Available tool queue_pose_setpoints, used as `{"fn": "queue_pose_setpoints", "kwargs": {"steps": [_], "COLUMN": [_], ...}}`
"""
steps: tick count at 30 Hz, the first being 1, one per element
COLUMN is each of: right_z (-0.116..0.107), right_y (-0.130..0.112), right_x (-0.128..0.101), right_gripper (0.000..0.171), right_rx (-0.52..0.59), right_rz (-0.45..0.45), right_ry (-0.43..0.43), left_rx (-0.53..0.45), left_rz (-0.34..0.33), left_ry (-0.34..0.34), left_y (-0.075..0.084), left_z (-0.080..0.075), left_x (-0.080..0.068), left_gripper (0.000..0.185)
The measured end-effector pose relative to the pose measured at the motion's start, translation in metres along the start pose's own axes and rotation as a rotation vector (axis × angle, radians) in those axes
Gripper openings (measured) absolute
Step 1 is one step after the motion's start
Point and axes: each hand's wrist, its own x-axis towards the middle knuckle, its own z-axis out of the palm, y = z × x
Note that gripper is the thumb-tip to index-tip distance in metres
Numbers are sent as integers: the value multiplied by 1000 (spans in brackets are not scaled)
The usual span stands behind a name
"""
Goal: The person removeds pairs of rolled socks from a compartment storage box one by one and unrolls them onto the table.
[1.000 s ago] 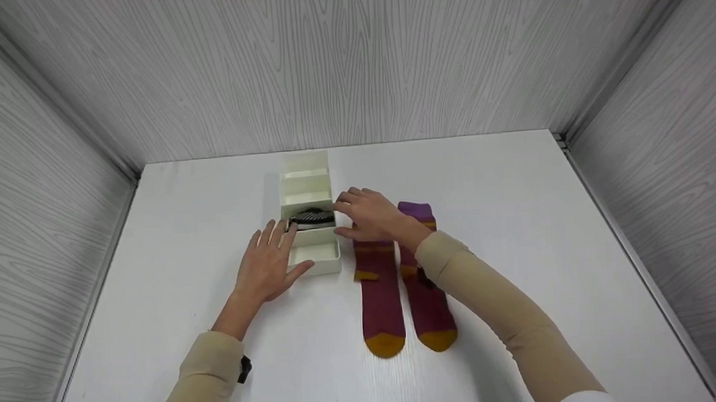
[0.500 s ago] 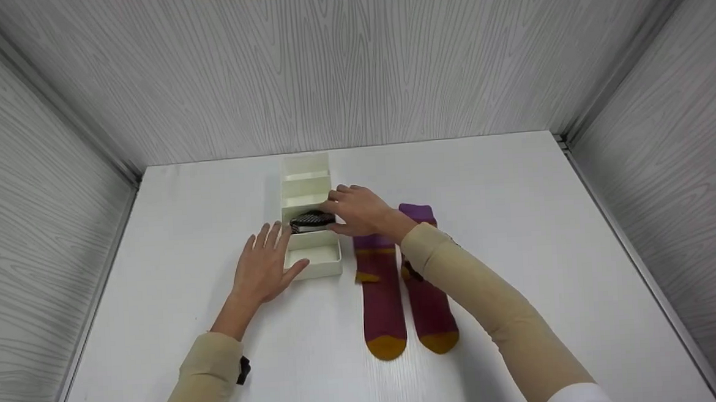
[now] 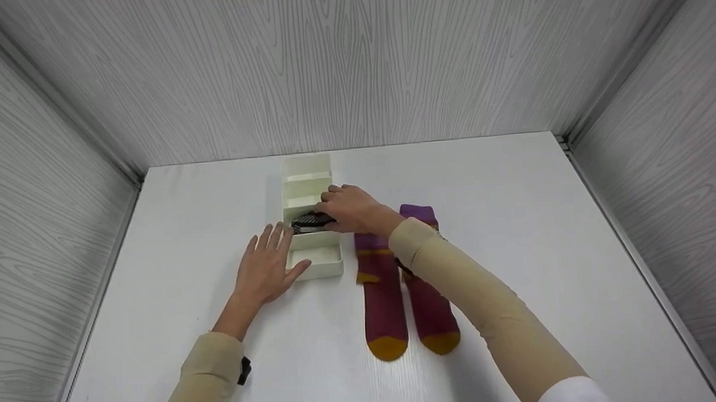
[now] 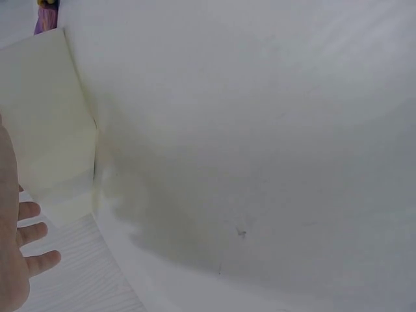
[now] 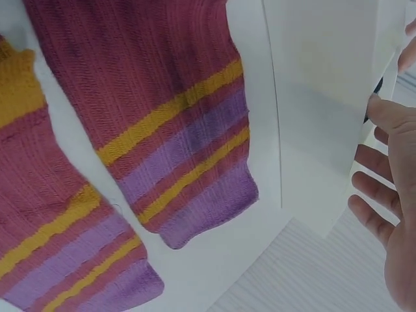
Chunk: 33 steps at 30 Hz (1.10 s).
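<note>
- Left hand [image 3: 266, 268] lies flat and relaxed, fingers straight against the near-left wall of the cream divided box [image 3: 314, 261]; best to brace that smooth, rigid wall so the box stays put
- Right hand [image 3: 347, 209] has its fingers curled on the dark patterned sock bundle [image 3: 307, 221] in the second compartment from the near end; press it evenly down
- Two soft ribbed maroon socks [image 3: 383, 298] lie flat just right of the box

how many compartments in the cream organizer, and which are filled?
4, in a row on the table. The organizer: nearest one looks bare, the next holds a dark rolled sock under the right hand; the two farthest look bare, floors partly hidden.
</note>
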Motion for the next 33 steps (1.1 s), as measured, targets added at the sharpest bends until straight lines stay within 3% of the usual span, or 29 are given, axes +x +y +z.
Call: {"fn": "queue_pose_setpoints", "kwargs": {"steps": [10,21,33], "right_z": [-4,-8,0], "right_y": [-2,-10,-8], "right_x": [13,22,29], "right_gripper": [44,33,41], "right_rx": [96,191,250], "right_rz": [19,51,107], "right_ry": [-55,-157,-222], "left_rx": [30,-5,-9], "left_rz": [19,0,4], "left_ry": [11,-24,-24], "left_y": [0,2,1], "left_z": [0,1,1], "left_x": [2,2,1], "left_gripper": [85,84,83]}}
